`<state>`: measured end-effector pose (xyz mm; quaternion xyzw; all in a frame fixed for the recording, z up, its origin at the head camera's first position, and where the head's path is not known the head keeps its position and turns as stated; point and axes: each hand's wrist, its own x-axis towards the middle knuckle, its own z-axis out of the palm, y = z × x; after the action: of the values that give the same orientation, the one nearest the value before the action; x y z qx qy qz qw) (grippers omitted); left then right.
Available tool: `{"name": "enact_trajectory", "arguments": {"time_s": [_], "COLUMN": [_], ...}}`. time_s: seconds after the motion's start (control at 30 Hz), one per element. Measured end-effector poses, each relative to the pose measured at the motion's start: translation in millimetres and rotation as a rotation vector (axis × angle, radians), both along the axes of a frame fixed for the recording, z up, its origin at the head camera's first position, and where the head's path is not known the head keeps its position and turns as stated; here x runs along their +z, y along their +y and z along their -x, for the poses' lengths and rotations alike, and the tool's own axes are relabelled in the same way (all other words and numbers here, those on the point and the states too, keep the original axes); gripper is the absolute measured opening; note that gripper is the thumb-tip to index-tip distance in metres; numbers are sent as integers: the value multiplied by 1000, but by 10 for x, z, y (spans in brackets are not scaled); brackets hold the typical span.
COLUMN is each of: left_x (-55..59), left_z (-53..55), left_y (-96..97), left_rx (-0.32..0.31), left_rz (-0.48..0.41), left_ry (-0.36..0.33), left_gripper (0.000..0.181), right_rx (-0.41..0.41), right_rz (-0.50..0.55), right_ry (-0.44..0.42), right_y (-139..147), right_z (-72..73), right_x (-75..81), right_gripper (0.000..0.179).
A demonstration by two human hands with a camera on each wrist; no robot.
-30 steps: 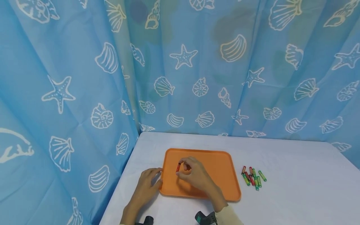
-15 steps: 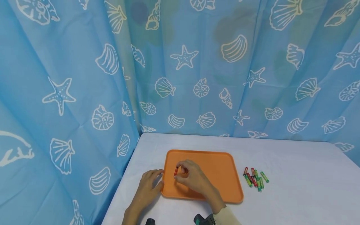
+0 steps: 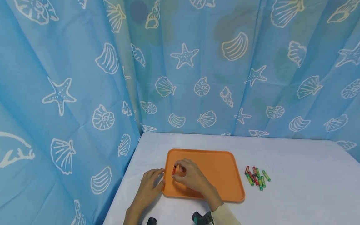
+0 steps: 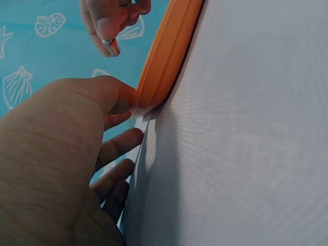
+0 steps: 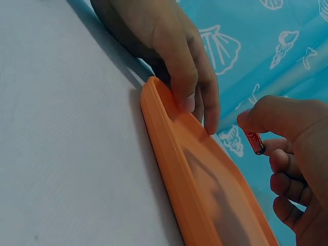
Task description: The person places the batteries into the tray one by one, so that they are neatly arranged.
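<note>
Between thumb and index finger, my right hand pinches a small red battery by its two ends. It holds the battery above the left part of an orange tray. In the right wrist view the battery is clearly off the tray surface, its dark end toward the index finger. My left hand rests at the tray's left edge. Thumb and fingertips touch the rim there, fingers relaxed, as the left wrist view shows the thumb against the orange rim.
Right of the tray lies a loose pile of several red and green batteries on the white tablecloth. A blue shell-patterned curtain hangs behind the table and along its left side.
My right hand has shifted slightly left over the tray, carrying the red battery toward the tray's left edge. My left hand keeps its place at the rim.
</note>
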<state>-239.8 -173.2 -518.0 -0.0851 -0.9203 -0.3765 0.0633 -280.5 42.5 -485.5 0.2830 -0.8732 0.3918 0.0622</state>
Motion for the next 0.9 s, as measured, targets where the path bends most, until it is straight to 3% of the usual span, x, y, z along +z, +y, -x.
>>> {"name": "enact_trajectory", "arguments": {"time_s": [0.57, 0.9], "left_x": [11, 22], "left_z": [-34, -54], "left_y": [0, -9], "left_rx": [-3, -4], "left_rz": [-17, -17], "left_ry": [-9, 19], "left_gripper": [43, 43], "right_rx": [30, 46], "right_rz": [-77, -117], "right_ry": [-64, -14], "right_y": [-180, -234], "right_z": [95, 118], "right_x": [-157, -223], "right_gripper": [31, 29]}}
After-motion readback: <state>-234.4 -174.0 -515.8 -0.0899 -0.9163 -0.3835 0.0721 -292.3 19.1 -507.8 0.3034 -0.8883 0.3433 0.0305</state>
